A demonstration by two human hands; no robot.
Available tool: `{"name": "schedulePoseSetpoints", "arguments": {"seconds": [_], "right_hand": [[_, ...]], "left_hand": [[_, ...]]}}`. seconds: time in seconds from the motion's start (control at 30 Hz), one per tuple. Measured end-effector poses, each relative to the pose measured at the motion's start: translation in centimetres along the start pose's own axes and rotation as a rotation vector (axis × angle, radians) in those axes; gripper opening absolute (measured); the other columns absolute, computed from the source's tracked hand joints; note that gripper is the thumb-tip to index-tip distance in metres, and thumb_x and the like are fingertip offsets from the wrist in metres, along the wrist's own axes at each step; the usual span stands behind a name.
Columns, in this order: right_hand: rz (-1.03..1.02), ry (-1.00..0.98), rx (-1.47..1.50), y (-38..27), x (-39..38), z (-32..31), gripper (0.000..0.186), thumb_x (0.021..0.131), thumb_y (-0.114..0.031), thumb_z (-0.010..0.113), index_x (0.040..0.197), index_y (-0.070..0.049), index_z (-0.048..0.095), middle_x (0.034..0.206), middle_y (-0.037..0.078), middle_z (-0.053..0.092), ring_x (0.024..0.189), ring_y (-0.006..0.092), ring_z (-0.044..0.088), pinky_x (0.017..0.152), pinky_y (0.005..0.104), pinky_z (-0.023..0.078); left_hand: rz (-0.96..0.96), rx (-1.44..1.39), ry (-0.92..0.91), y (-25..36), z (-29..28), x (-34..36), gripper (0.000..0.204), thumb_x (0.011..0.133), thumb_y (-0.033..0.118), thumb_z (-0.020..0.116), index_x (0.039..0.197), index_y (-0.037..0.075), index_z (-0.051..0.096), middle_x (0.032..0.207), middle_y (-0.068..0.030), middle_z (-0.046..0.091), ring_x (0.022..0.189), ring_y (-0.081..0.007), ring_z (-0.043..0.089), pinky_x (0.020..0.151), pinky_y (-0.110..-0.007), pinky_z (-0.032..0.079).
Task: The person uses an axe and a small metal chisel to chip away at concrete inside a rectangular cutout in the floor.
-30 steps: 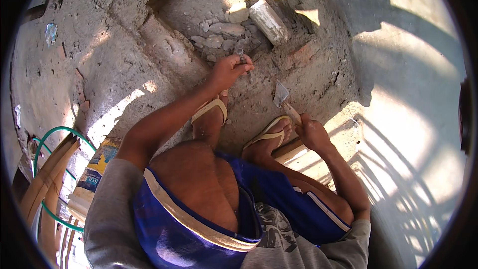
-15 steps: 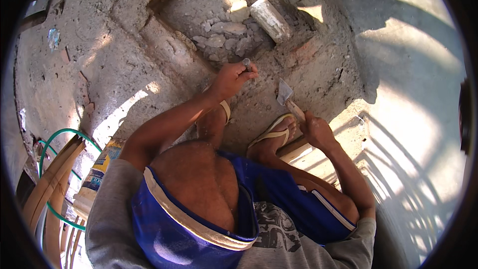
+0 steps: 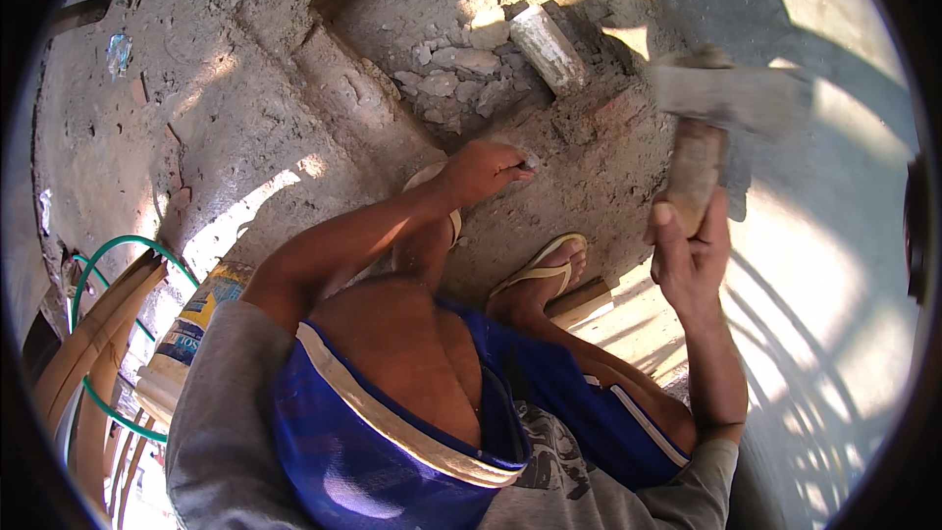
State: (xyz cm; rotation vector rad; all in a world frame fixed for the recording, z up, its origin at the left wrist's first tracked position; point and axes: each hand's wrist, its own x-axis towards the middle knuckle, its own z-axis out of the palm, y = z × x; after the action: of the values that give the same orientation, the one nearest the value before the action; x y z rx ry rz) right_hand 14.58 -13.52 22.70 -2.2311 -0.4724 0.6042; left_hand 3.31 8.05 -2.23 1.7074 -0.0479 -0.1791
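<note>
- On the broken concrete floor (image 3: 245, 128), beside a hollow filled with rubble (image 3: 456, 74): person squatting, both feet in sandals (image 3: 538, 270).
- Left hand (image 3: 481, 169) clenched around a small metal tool, probably a chisel (image 3: 527, 155); only its tip shows past the knuckles, pressed to the concrete at the hollow's edge.
- Right hand (image 3: 690, 245) gripping a wooden handle; hammer (image 3: 721, 98) lifted high and blurred.
- Change: a second ago the hammer sat low, near the right foot; half a second ago it had begun to rise. Now it is well above the chisel, so I judge this the top of a swing.
- The left hand has barely shifted; same spot being worked.
- Hard to read: the hammer head's shape is lost in the blur. Chisel shaft hidden in the fist.
- A pale block (image 3: 548, 47) lies in the rubble; material unclear.
- Green hose (image 3: 108, 255) and a sack (image 3: 196, 319) at the left edge, partly cut off.
</note>
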Motion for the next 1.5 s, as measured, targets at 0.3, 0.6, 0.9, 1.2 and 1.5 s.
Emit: {"name": "schedulePoseSetpoints", "arguments": {"seconds": [0.3, 0.6, 0.9, 1.2, 1.5], "right_hand": [[0.181, -0.403, -0.496, 5.1, -2.4, 4.6, 0.027, 0.096, -0.015, 0.066, 0.112, -0.002, 0.048, 0.076, 0.027, 0.065, 0.069, 0.0425, 0.068, 0.057, 0.0452, 0.051], [0.348, -0.314, -0.377, 5.6, -2.2, 2.0, 0.03, 0.097, -0.024, 0.067, 0.112, -0.002, 0.051, 0.073, 0.025, 0.062, 0.071, 0.0453, 0.065, 0.062, 0.0467, 0.049], [0.6, -0.449, -0.435, 14.3, -9.5, 2.2, 0.034, 0.097, -0.029, 0.066, 0.109, 0.0, 0.053, 0.079, 0.026, 0.066, 0.073, 0.0392, 0.07, 0.065, 0.0477, 0.052], [0.557, -0.513, -0.485, 15.2, -8.4, 1.6, 0.037, 0.093, -0.029, 0.068, 0.106, 0.001, 0.052, 0.086, 0.032, 0.066, 0.089, 0.0515, 0.064, 0.074, 0.0536, 0.05], [0.532, -0.527, -0.498, 14.1, -8.0, 1.5, 0.032, 0.092, -0.025, 0.066, 0.106, 0.001, 0.054, 0.085, 0.03, 0.067, 0.087, 0.0488, 0.066, 0.074, 0.054, 0.051]], "left_hand": [[-0.009, 0.031, -0.102, 0.5, -0.3, 1.0, 0.02, 0.092, 0.022, 0.071, 0.099, 0.004, 0.071, 0.091, -0.0187, 0.07, 0.084, -0.0381, 0.068, 0.073, -0.043, 0.051], [-0.294, -0.382, 0.13, -2.6, -1.8, 1.0, 0.008, 0.098, 0.01, 0.062, 0.103, 0.003, 0.063, 0.09, -0.0069, 0.071, 0.085, -0.0156, 0.068, 0.079, -0.033, 0.054], [-0.205, -0.435, 0.54, -3.4, -10.3, 3.4, 0.01, 0.102, 0.006, 0.058, 0.112, 0.005, 0.057, 0.099, -0.0042, 0.07, 0.093, -0.0104, 0.067, 0.081, -0.027, 0.056], [-0.467, -0.434, 0.005, -2.0, -3.2, 0.5, 0.004, 0.101, 0.006, 0.06, 0.104, 0.006, 0.06, 0.093, -0.0021, 0.07, 0.09, -0.0106, 0.067, 0.077, -0.028, 0.053], [-0.247, -0.134, 0.076, -0.7, -4.7, 0.6, 0.012, 0.096, 0.008, 0.067, 0.105, 0.004, 0.061, 0.089, -0.0106, 0.074, 0.081, -0.0149, 0.07, 0.071, -0.032, 0.052]]}}
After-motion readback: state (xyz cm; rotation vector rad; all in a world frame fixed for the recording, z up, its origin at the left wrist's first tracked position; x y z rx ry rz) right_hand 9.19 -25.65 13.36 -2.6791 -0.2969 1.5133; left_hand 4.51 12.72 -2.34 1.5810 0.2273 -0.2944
